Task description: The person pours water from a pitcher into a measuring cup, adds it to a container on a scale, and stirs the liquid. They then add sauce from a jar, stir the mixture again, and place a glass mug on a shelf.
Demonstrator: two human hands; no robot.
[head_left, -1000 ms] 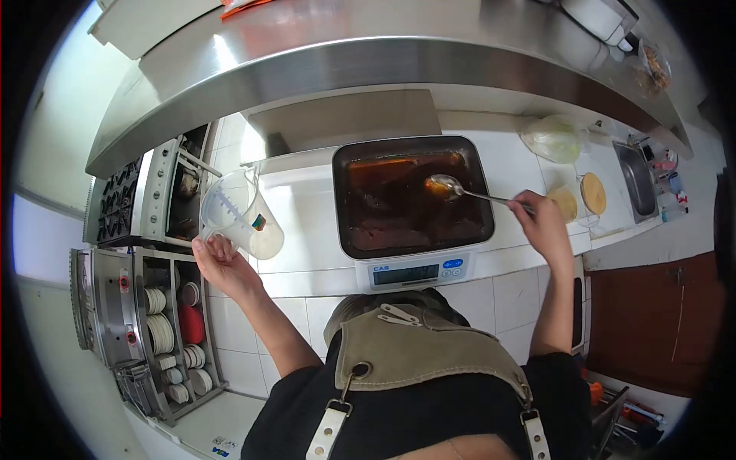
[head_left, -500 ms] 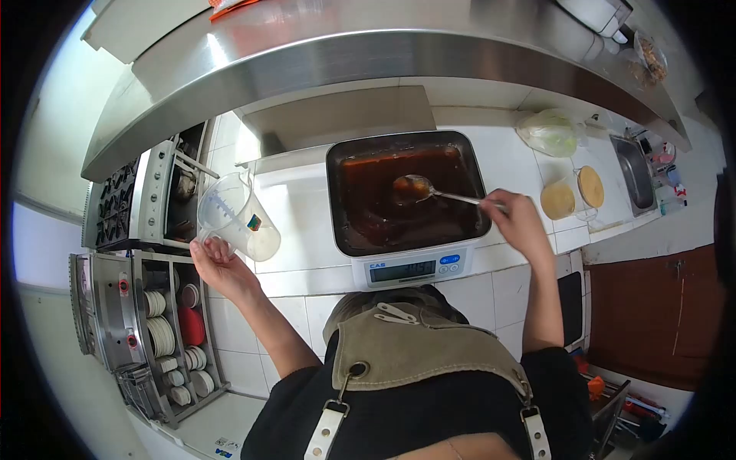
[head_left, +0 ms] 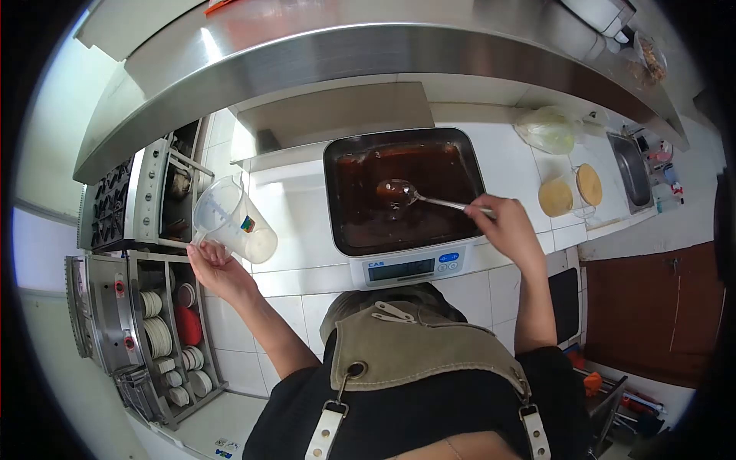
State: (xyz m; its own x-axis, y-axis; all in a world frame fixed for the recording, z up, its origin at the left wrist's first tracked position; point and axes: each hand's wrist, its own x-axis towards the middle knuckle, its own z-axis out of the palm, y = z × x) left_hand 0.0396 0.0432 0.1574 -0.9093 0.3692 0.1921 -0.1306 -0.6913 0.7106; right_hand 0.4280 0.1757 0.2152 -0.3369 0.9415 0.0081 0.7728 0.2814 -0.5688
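Note:
My right hand [head_left: 502,226] grips the handle of a metal spoon [head_left: 445,203], whose bowl is in the dark reddish-brown liquid [head_left: 414,218]. That liquid fills a black rectangular tray [head_left: 332,201] resting on a white CAS scale [head_left: 360,274]. On the left, my left hand [head_left: 218,268] is closed around the handle of a clear plastic pitcher [head_left: 222,207], which leans and has a little pale content at its bottom. The scale's digits cannot be read.
A metal shelf [head_left: 322,61] spans the space above the counter. At the right stand a wrapped green vegetable [head_left: 548,130], two yellowish round containers [head_left: 555,198] and a sink [head_left: 632,172]. A stove [head_left: 115,195] and a dish rack [head_left: 184,337] are at the left.
The spoon and my right hand have moved a little to the left, with the spoon's bowl slightly lower in the view. My left hand still holds the pitcher.

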